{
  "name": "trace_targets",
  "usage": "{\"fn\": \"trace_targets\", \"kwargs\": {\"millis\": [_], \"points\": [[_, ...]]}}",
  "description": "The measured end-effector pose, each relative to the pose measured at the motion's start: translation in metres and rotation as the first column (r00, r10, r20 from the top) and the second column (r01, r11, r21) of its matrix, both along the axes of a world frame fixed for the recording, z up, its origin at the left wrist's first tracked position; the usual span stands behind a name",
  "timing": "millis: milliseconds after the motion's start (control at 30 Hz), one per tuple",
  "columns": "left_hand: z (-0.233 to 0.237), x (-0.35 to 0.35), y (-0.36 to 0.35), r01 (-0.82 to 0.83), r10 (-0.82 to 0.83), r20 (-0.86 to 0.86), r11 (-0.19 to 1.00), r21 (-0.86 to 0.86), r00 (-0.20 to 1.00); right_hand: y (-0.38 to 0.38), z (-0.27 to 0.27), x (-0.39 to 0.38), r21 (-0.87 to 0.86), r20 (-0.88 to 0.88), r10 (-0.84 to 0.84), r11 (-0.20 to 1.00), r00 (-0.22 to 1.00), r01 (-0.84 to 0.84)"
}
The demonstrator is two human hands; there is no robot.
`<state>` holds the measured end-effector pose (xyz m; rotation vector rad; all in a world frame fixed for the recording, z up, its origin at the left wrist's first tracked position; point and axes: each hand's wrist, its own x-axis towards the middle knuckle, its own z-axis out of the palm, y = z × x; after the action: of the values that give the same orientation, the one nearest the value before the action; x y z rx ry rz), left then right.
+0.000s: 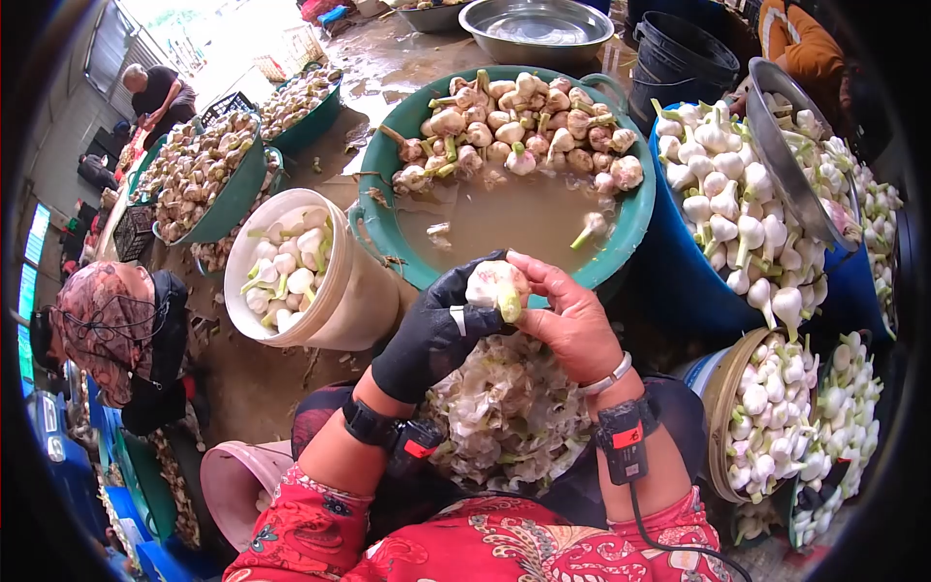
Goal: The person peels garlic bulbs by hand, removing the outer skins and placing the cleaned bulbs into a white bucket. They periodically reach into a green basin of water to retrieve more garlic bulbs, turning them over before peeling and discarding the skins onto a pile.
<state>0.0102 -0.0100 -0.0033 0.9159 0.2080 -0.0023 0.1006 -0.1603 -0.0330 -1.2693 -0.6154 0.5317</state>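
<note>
A garlic bulb with a short green stem stub is held up between both hands, above a heap of peeled garlic skins on the lap. My left hand, in a black glove, grips the bulb from the left. Bare, with a bracelet on the wrist, my right hand pinches the bulb's right side with thumb and fingers. Just beyond the hands stands a green basin of murky water with unpeeled bulbs piled at its far side.
Left stands a white bucket of peeled garlic; a pink bucket is below it. Blue tubs and another bucket of white bulbs stand right. A person in a patterned cap is at left. Metal basin lies behind.
</note>
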Motion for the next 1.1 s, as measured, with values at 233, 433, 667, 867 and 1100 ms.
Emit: {"fn": "trace_targets", "kwargs": {"millis": [233, 433, 667, 867, 1100], "points": [[-0.019, 0.001, 0.013, -0.073, 0.052, 0.052, 0.746, 0.662, 0.997, -0.013, 0.015, -0.003, -0.318, 0.048, -0.055, 0.946, 0.997, 0.067], [-0.019, -0.001, 0.008, -0.051, -0.034, 0.075, 0.46, 0.886, 0.997, -0.009, -0.008, -0.004, -0.374, 0.103, -0.123, 0.915, 0.987, 0.153], [-0.016, -0.001, 0.008, 0.03, -0.037, -0.008, 0.627, 0.778, 0.999, -0.01, -0.002, -0.005, -0.296, -0.008, -0.106, 0.95, 0.994, 0.099], [-0.017, -0.004, 0.008, -0.08, -0.083, 0.107, 0.273, 0.959, 0.991, -0.006, -0.012, -0.011, -0.343, 0.275, -0.078, 0.923, 0.958, 0.174], [-0.022, -0.006, 0.01, -0.026, -0.094, 0.068, 0.384, 0.923, 0.993, -0.004, -0.022, -0.011, -0.375, 0.449, -0.108, 0.878, 0.887, 0.297]]}}
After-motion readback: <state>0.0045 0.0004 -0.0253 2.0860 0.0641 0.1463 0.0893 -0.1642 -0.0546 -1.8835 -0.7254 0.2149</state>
